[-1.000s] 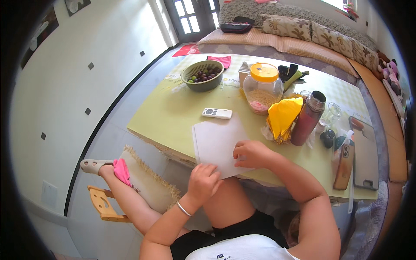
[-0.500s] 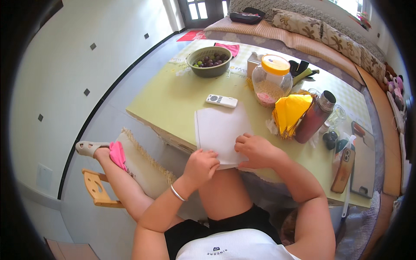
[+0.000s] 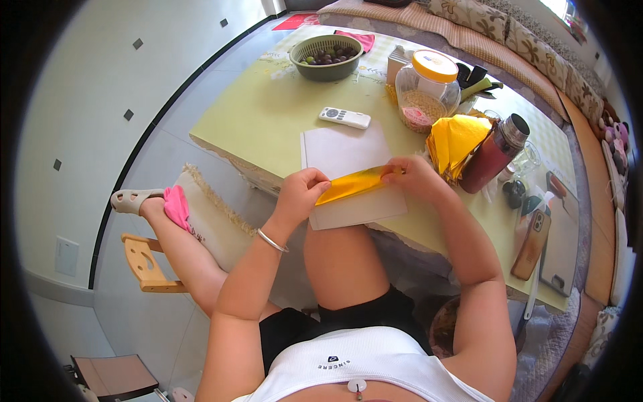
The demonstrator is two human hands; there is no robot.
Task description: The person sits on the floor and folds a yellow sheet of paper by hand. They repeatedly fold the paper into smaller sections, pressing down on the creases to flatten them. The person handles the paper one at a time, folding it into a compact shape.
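Foil strip (image 3: 358,185) stretching over the near white paper (image 3: 341,147)
Left hand (image 3: 301,194) and right hand (image 3: 412,177) are pinching its ends; folding is seemingly underway, what remains being unclear; a yellow stack (image 3: 459,139) is sitting right.

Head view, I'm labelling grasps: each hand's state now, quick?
Left hand: closed, pinching left end of golden strip.
Right hand: closed, pinching its right end.

Pinching gold strip (image 3: 356,186) in left hand (image 3: 301,192) and right hand (image 3: 413,177) over white paper (image 3: 345,145), with remote (image 3: 345,118) at 12 o'clock, gold stack (image 3: 457,139) at 2.
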